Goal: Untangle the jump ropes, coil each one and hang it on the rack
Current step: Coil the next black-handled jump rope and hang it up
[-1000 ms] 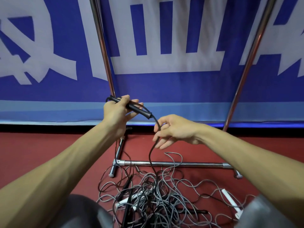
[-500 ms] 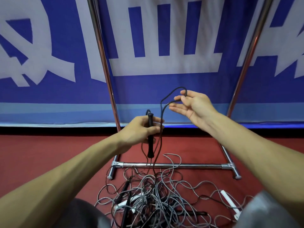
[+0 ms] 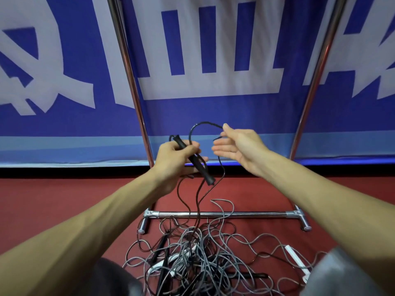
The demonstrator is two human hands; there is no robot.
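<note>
Left grip clasps the black handle; my right grip lies released, black cord looped over it.

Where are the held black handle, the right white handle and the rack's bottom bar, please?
held black handle (image 3: 202,170), head view, lower grip
right white handle (image 3: 296,258), head view, mid-shaft
rack's bottom bar (image 3: 256,214), head view, right half
</note>
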